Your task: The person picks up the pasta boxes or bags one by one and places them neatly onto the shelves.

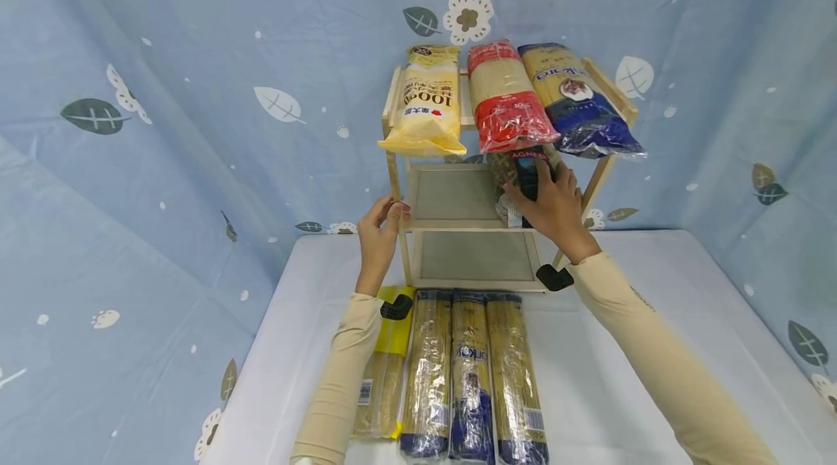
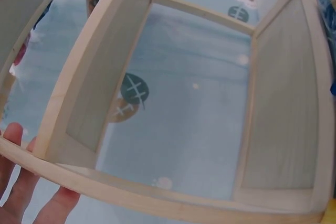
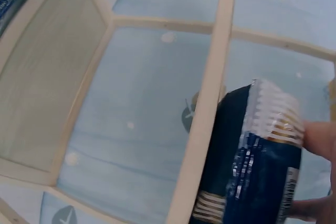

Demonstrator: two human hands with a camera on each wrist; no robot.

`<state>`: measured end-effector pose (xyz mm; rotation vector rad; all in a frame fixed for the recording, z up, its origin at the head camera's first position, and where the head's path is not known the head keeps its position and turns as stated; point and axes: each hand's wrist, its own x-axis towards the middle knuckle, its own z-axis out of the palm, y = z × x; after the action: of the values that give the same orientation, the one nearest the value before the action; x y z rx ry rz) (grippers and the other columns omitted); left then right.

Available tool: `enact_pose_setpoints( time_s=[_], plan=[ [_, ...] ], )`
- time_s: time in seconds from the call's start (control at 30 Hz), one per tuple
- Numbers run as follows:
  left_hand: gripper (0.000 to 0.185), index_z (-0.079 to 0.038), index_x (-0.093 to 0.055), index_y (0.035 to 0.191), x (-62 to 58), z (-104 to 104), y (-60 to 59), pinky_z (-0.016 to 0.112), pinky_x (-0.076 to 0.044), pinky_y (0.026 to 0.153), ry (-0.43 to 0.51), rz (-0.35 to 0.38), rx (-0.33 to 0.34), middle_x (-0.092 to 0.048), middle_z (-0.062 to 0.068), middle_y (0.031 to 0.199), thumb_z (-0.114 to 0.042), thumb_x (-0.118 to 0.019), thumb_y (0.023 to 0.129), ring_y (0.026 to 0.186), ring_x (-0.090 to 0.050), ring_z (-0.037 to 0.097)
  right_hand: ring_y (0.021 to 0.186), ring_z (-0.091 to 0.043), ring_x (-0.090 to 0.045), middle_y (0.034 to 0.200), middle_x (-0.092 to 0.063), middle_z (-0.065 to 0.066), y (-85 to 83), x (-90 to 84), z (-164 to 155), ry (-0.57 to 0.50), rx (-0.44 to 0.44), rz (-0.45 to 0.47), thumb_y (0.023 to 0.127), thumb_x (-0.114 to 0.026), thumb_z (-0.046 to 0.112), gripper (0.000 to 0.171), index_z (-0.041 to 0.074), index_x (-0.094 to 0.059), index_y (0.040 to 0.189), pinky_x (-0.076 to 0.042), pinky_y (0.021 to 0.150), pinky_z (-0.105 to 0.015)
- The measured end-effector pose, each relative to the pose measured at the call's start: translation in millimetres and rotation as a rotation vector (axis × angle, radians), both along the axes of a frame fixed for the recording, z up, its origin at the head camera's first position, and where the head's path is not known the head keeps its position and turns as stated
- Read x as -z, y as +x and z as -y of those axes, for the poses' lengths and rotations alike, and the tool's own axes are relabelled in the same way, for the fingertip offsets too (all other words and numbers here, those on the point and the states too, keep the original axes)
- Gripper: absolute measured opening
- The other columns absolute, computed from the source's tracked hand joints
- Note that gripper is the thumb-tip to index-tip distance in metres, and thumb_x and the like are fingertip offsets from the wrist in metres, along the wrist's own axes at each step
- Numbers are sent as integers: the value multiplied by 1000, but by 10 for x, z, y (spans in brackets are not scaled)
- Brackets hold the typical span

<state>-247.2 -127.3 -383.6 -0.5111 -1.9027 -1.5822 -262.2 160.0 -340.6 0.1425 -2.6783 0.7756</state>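
Apparently dark pasta packet (image 1: pixel 527 168) under right hand (image 1: pixel 554 207), middle shelf (image 1: pixel 453 196).

My right hand (image 1: pixel 552 207) covers most of the dark blue packet (image 1: pixel 527 168), so its label is unreadable. The table packets (image 1: pixel 471 378) run off the bottom edge, and my left hand (image 2: pixel 21 192) shows only fingertips at the wrist view's corner.

Upper centre of the frame: a yellow noodle bag (image 1: pixel 427 102), a red-banded noodle pack (image 1: pixel 506 98) and a blue-ended pasta pack (image 1: pixel 578 102) lying side by side. Bottom centre, four long spaghetti packs (image 1: pixel 471 378) on the white tabletop (image 1: pixel 608 378).
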Motion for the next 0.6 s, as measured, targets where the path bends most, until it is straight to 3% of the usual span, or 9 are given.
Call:
enact_pose_setpoints(
  time_s=[0.2, 0.6],
  plan=[
    [21, 10, -63, 111, -18, -10, 26, 47, -46, 92, -1, 11, -5, -67, 25, 90, -1, -53, 96, 79, -65, 41, 128, -55, -23, 141, -24, -39, 182, -45, -22, -3, -52, -27, 91, -61, 38, 70, -7, -37, 140, -25, 95, -70],
    [22, 11, -61, 114, 1, -3, 3, 47, -49, 87, 7, 19, 10, -66, 27, 91, -1, -52, 96, 80, -65, 42, 115, -53, -41, 134, -34, -37, 719, -194, -80, 51, -48, 55, 88, -67, 29, 66, -6, -40, 137, -40, 79, -67]
  ],
)
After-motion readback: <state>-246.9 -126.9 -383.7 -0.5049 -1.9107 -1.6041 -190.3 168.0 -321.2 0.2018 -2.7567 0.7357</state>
